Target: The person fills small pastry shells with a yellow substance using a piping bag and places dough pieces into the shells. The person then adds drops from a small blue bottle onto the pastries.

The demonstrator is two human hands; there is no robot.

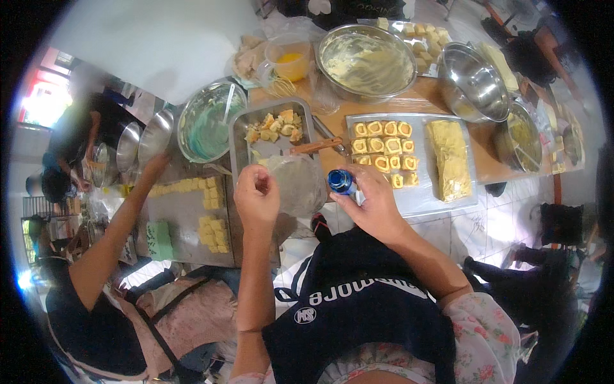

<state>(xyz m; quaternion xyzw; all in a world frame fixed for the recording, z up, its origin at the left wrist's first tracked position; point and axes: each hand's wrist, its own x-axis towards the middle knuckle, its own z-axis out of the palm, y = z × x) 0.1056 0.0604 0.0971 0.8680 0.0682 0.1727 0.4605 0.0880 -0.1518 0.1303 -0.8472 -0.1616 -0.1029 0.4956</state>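
Note:
My right hand [376, 201] grips a small blue bottle [341, 181], its uncapped mouth facing up toward me. My left hand [258, 197] is raised with curled fingers, and whether something small sits inside them cannot be made out. Beneath both hands lies a clear plastic sheet or bag [298, 185], partly over a metal baking pan [233, 144] with cake scraps [278, 126]. A wooden-handled tool [316, 145] rests across the pan's right rim. Right of the bottle, a lined tray [417, 206] bears rows of small square cakes [381, 145] and a long yellow frosted cake [449, 158].
Behind stand a frosting-smeared steel bowl [367, 60], a plastic jug [290, 57] of yellow liquid and a tilted steel bowl [472, 81]. At left, a bowl of teal frosting [208, 125] adjoins a table with cake pieces [213, 233]. Another person's arm [112, 230] reaches across there.

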